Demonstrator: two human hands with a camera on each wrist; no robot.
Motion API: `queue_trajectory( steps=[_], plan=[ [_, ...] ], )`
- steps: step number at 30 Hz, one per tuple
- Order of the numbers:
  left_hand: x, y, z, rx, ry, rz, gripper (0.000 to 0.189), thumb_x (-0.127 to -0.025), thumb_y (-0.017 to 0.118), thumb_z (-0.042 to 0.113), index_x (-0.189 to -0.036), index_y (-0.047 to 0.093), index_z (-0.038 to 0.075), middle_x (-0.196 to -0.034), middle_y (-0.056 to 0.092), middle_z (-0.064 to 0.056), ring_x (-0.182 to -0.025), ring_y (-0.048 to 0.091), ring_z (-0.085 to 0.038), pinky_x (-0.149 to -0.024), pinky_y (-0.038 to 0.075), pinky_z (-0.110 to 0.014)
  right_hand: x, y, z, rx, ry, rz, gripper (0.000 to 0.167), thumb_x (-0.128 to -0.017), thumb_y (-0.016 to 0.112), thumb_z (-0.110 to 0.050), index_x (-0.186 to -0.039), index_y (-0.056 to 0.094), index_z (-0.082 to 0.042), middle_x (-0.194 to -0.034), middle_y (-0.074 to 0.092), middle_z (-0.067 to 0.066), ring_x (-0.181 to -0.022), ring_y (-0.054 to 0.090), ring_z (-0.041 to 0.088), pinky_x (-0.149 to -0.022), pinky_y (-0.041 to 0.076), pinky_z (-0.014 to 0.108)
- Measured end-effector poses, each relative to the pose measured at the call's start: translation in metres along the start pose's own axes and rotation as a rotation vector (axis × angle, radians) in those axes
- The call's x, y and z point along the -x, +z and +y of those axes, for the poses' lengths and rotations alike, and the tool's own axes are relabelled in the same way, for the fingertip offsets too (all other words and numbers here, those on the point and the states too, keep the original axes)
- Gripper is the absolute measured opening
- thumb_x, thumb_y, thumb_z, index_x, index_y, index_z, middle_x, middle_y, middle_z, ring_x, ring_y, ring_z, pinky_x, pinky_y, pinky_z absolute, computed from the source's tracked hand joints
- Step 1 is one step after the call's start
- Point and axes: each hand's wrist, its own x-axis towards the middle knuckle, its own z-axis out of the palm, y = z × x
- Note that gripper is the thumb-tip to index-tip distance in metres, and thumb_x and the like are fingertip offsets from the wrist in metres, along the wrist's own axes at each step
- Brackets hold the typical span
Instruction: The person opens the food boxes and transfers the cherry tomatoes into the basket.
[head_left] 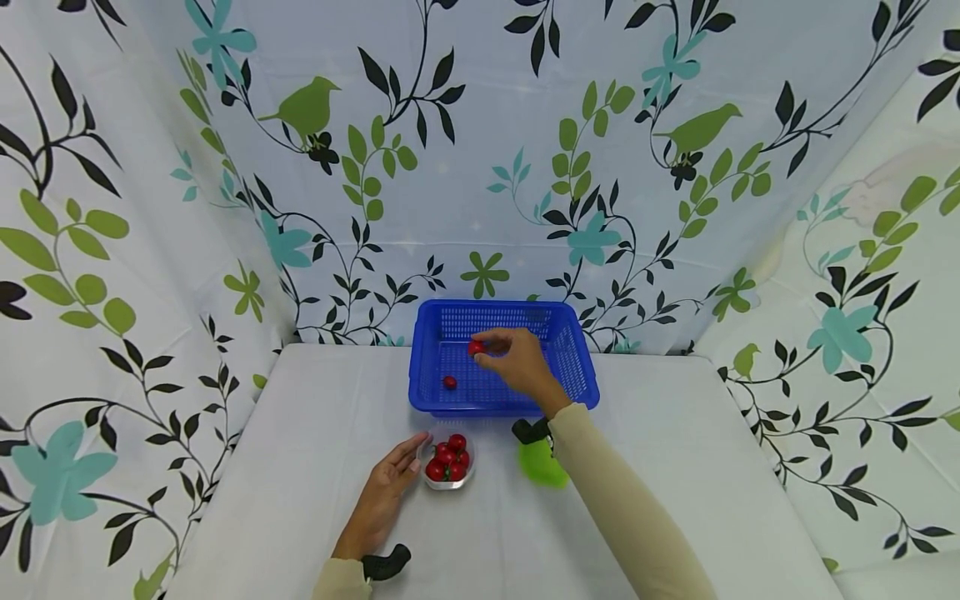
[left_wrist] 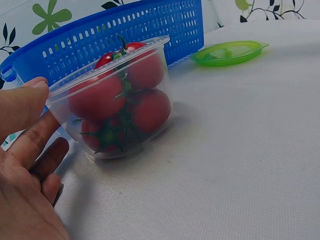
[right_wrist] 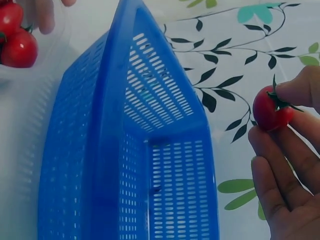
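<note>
My right hand (head_left: 519,363) is raised over the blue plastic basket (head_left: 486,412) and pinches a small red tomato (right_wrist: 270,108) between thumb and fingertips. The green stalk of that tomato faces the thumb in the right wrist view. Inside the basket, another tomato (head_left: 449,382) lies on the floor towards the left. A clear plastic container (left_wrist: 167,82) with several red tomatoes (left_wrist: 147,110) stands on the table in front of the basket. My left hand (head_left: 387,483) rests along the container's left side, its fingers fairly straight and its thumb near the rim.
To the right of the container, a bright green lid (head_left: 543,465) lies on the white-covered table (head_left: 315,417), partly under my right forearm in the head view. A patterned curtain (head_left: 480,167) with leaves and birds hangs behind the basket and along both sides.
</note>
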Motion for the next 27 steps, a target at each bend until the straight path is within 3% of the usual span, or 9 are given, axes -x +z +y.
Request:
queue_trajectory(
  steps=[10,27],
  plan=[
    [0.000,0.000,0.000,0.013,0.002,0.004,0.049,-0.110,0.057,0.014,-0.159,0.048,0.017,-0.169,0.044,-0.002,-0.165,0.021,-0.026,-0.135,0.013,-0.055,-0.012,-0.002,0.002,0.040,0.018,-0.060,0.030,-0.097,0.079,-0.018,-0.127,0.079,-0.019,-0.118,0.077,-0.002,-0.107,0.070,0.019,-0.094,0.062,0.037],
    [0.000,0.000,0.000,0.003,-0.008,0.005,0.051,-0.110,0.058,0.015,-0.160,0.047,0.018,-0.170,0.043,-0.003,-0.165,0.022,-0.027,-0.134,0.015,-0.056,-0.033,-0.008,0.015,0.004,-0.014,-0.139,0.031,-0.095,0.079,-0.011,-0.125,0.079,-0.015,-0.113,0.081,0.001,-0.101,0.074,0.017,-0.089,0.063,0.035]
  ],
)
